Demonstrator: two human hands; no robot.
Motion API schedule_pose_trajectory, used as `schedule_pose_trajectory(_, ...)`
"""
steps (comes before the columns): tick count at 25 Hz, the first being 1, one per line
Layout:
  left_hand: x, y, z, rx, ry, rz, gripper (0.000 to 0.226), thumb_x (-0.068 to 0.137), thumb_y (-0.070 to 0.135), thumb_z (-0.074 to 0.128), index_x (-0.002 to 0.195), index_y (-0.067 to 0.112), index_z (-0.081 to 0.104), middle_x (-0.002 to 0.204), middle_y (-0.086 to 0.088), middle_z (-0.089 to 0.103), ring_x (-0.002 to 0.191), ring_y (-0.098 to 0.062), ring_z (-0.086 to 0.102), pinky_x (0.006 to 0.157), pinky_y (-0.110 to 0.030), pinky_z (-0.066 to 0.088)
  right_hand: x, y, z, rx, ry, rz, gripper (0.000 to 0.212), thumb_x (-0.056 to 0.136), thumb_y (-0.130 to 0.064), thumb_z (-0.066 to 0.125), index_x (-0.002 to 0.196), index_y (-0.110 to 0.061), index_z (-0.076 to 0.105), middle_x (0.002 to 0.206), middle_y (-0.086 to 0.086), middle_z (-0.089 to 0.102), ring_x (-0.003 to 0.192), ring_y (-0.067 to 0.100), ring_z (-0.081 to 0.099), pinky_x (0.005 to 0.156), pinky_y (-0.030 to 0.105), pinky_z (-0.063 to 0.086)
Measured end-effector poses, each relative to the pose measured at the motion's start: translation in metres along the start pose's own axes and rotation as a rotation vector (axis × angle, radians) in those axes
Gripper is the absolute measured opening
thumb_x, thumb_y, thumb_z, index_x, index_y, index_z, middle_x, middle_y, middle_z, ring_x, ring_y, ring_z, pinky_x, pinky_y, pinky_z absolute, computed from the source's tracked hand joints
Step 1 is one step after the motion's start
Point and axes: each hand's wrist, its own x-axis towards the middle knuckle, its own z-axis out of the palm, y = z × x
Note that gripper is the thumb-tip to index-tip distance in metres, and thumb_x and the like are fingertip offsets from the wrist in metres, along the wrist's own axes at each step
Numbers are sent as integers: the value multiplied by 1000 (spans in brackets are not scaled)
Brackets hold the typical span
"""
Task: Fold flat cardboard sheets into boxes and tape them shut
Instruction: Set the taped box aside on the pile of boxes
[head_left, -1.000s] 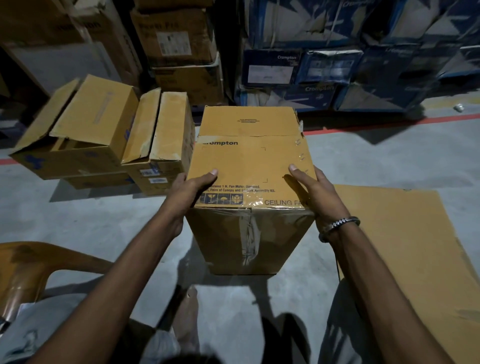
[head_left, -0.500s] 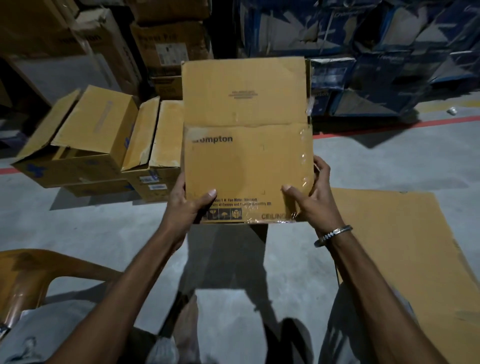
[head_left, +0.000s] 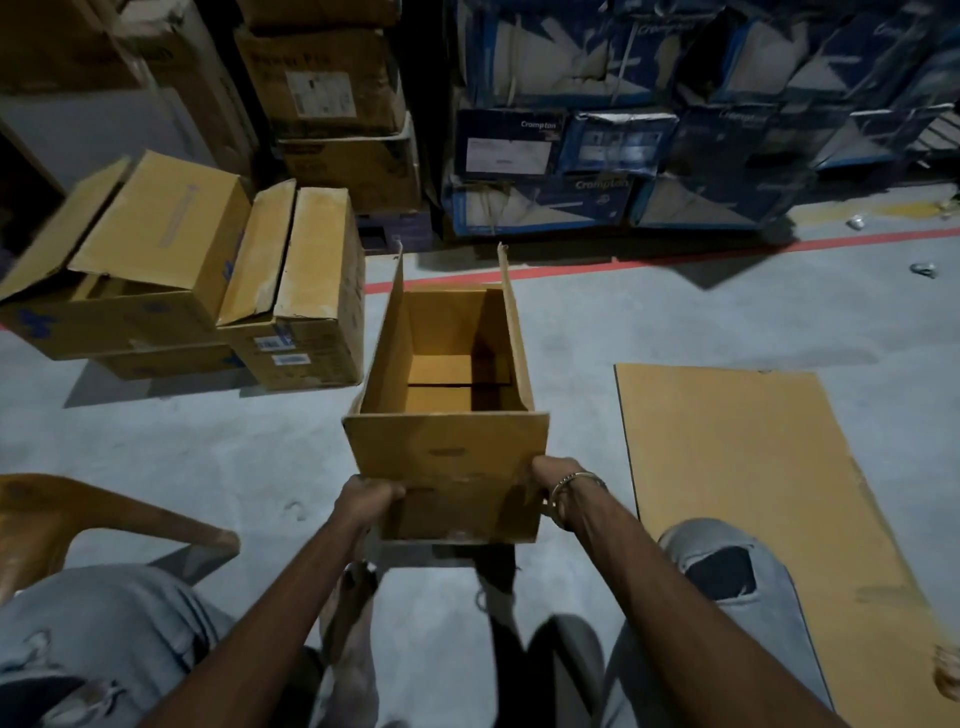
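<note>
A brown cardboard box (head_left: 447, 457) stands upright on the floor between my knees, its top open toward me and its side flaps standing up. Inside I see the closed bottom flaps with a dark seam across them. My left hand (head_left: 369, 496) grips the near flap at its left edge, fingers curled round it. At the flap's right edge is my right hand (head_left: 545, 473), mostly hidden behind the cardboard, with a metal bracelet on the wrist. A flat cardboard sheet (head_left: 753, 493) lies on the floor to the right.
Several folded brown boxes (head_left: 208, 291) with loose flaps stand on the floor at left. Stacks of brown and blue cartons (head_left: 597, 145) line the back behind a red floor line. An orange plastic chair arm (head_left: 78, 514) juts in at lower left.
The box was rotated from showing its printed side, lifted up, then turned so its open top faces me and it sits on the floor. Both hands shifted to the near flap.
</note>
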Motion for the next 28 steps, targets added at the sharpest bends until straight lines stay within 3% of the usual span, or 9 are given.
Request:
schedule_pose_trajectory(4,-6,-49,-2,-2,57,-131,46,78,8,83,122,5,68,125,-18,69,114,-37,62,100,-48,54,-10,40,-6,-204,-72,78,16,95,-4,54,104,-1,67,96,18,68,76,24,61,76,37,59)
schedule_pose_trajectory(7,-29,-63,8,-43,161,-97,50,81,10,82,127,10,64,125,-16,69,109,-34,63,92,-39,53,-16,48,-16,-345,-105,-6,9,90,-1,61,93,-9,63,88,12,61,67,17,56,56,25,50)
schedule_pose_trajectory(11,-62,-41,8,-60,465,172,35,94,2,60,126,15,54,123,-11,65,112,-35,63,84,-39,48,-20,25,-3,-429,217,-420,23,91,-11,63,113,-13,60,103,6,60,90,25,61,71,30,49)
schedule_pose_trajectory(14,-67,-11,6,-85,591,307,25,98,10,53,121,20,54,118,-8,66,108,-34,64,80,-41,49,-22,13,17,-493,267,-579,54,95,-36,68,139,-11,50,124,10,59,107,30,61,79,34,53)
schedule_pose_trajectory(16,-56,2,7,90,491,299,40,99,30,62,136,23,48,134,-9,61,119,-34,61,91,-47,51,-14,16,23,-657,278,-552,69,92,-46,70,144,-12,41,132,13,57,117,35,59,88,43,55)
schedule_pose_trajectory(18,-43,7,6,305,371,266,64,95,45,68,149,23,42,144,-10,57,128,-35,58,98,-51,50,-5,14,17,-714,299,-498,59,92,-28,68,142,-13,41,121,14,62,106,35,62,79,41,55)
schedule_pose_trajectory(22,-28,3,-8,324,519,278,38,102,20,59,139,16,60,123,-17,72,108,-39,68,85,-46,56,3,7,-17,-684,384,-409,45,93,-11,65,134,-11,48,118,18,65,104,39,64,76,40,52)
schedule_pose_trajectory(25,-25,-12,-29,393,573,244,49,94,8,63,142,16,56,109,-21,73,95,-41,69,69,-41,51,5,13,-33,-720,421,-356,44,95,-11,63,135,-10,46,121,21,63,108,41,63,75,41,48)
schedule_pose_trajectory(28,-26,-40,-41,663,518,289,57,90,8,68,143,17,50,122,-19,60,102,-43,63,71,-45,50,5,24,-33,-808,442,-334,47,97,-10,60,140,-10,40,125,19,62,110,38,63,75,41,46)
